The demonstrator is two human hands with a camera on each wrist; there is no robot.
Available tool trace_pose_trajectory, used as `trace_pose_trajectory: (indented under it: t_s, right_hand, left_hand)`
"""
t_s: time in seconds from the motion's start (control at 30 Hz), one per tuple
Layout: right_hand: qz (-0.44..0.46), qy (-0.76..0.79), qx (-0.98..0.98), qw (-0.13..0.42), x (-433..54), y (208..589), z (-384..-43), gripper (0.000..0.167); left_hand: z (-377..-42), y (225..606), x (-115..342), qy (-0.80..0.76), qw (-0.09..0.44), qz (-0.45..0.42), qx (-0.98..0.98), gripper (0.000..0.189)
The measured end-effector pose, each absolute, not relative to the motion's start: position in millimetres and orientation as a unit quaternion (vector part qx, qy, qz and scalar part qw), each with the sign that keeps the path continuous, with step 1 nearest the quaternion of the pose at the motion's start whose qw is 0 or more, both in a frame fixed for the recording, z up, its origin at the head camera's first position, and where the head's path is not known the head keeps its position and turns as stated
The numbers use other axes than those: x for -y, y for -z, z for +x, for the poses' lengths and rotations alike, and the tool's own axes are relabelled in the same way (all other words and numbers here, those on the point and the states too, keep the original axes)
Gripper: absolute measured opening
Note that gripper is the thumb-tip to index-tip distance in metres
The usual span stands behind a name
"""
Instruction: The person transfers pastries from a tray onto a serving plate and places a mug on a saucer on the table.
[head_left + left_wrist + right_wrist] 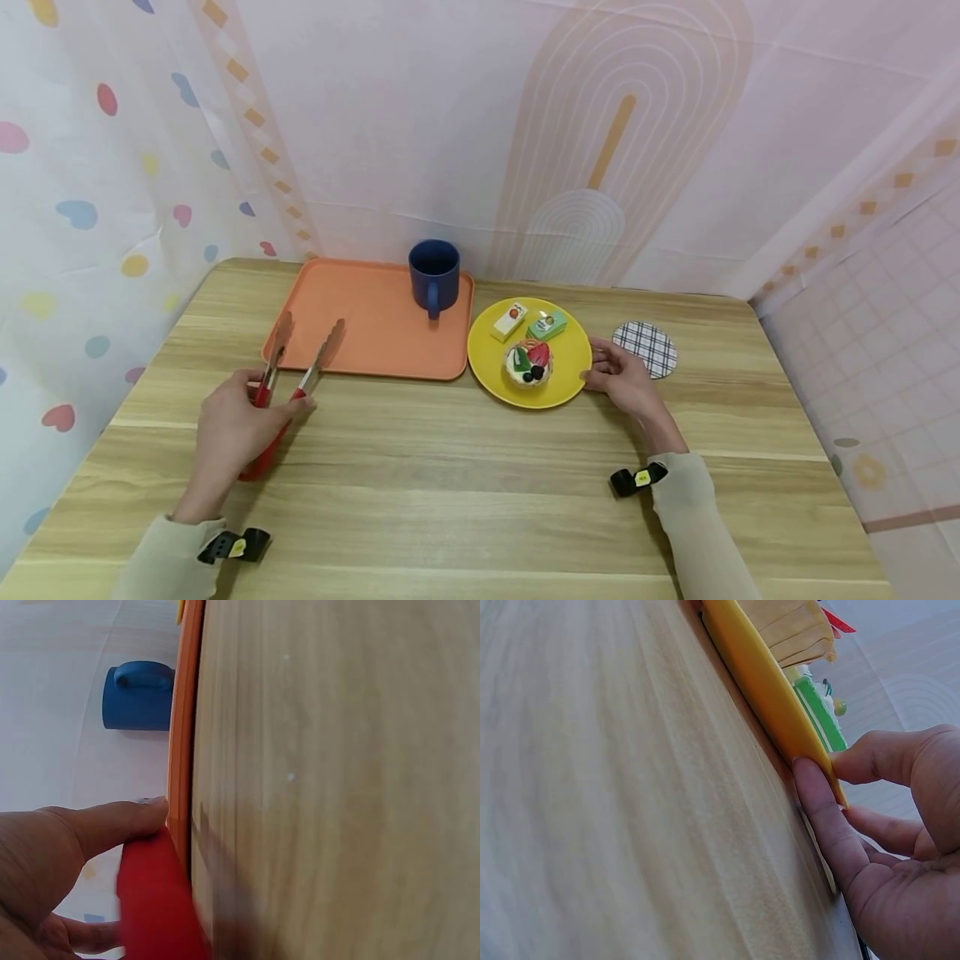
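Observation:
My left hand (232,425) grips a pair of tongs (276,440) with red handles and metal arms. The tongs stand spread with nothing between their tips, which reach over the left front corner of an orange tray (367,329). In the left wrist view, my thumb lies along the red handle (154,892). My right hand (622,379) pinches the right rim of a yellow plate (572,360) between thumb and fingers. On the plate sit a fruit tart (528,364), a pale yellow cake slice (509,322) and a green cake slice (547,326).
A dark blue mug (435,275) stands on the tray's back right corner, its handle facing me. Just beyond my right hand lies a round checked coaster (648,350). Patterned cloth (420,125) hangs behind the wooden table (450,500) and at its sides.

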State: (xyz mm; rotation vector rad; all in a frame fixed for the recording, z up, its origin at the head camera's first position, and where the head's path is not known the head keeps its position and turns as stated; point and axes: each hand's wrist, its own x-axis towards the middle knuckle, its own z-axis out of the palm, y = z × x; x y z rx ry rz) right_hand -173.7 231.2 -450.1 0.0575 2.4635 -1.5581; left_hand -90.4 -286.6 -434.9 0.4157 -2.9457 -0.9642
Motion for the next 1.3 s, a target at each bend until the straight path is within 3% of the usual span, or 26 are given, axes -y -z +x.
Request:
trace_pose_trajectory:
  t_s: [0.73, 1.3]
  right_hand:
    - [0.019, 0.532, -0.839, 0.110, -226, 451, -175, 0.063]
    - [0.032, 0.524, -0.843, 0.116, -228, 450, -174, 0.064]
  left_hand:
    - [-87, 430, 288, 0.296, -0.014, 0.123, 0.947, 0.103]
    - [-89, 416, 283, 0.330, 0.041, 0.101, 0.938, 0.086]
